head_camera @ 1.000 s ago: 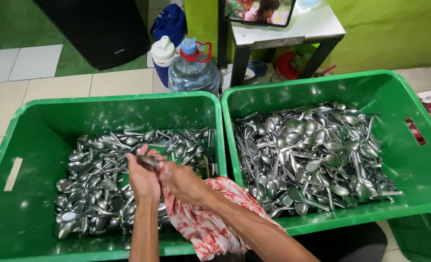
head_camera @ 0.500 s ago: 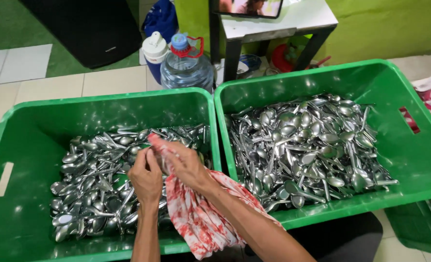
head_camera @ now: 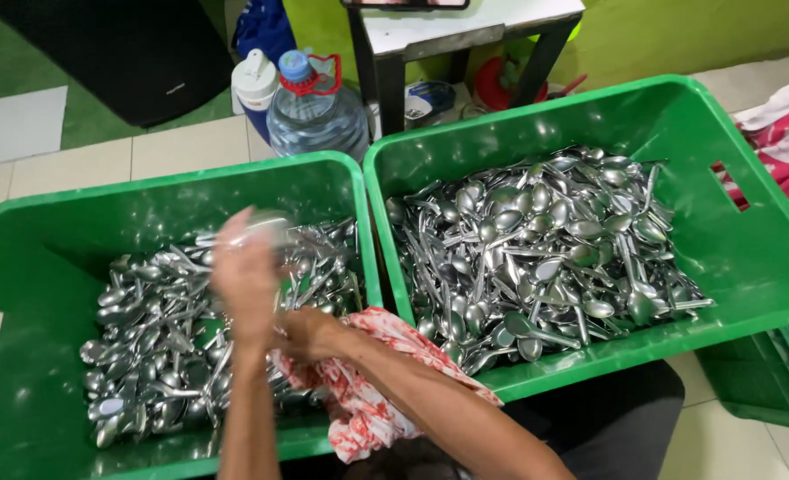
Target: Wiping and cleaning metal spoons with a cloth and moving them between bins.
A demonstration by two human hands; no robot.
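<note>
Evidently, the left hand (head_camera: 245,271), motion-blurred, pinched a spoon (head_camera: 266,227) above the left crate (head_camera: 21,258) for release. The right hand (head_camera: 310,333) gripped the red-and-white cloth (head_camera: 368,409) closed, kept ready for wiping.

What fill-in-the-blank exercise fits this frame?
1. Both crates are coloured ____.
2. The crates hold piles of metal ____.
3. The right hand grips a red-and-white ____.
4. The blurred left hand is raised over the ____ crate.

Missing words: green; spoons; cloth; left
</note>
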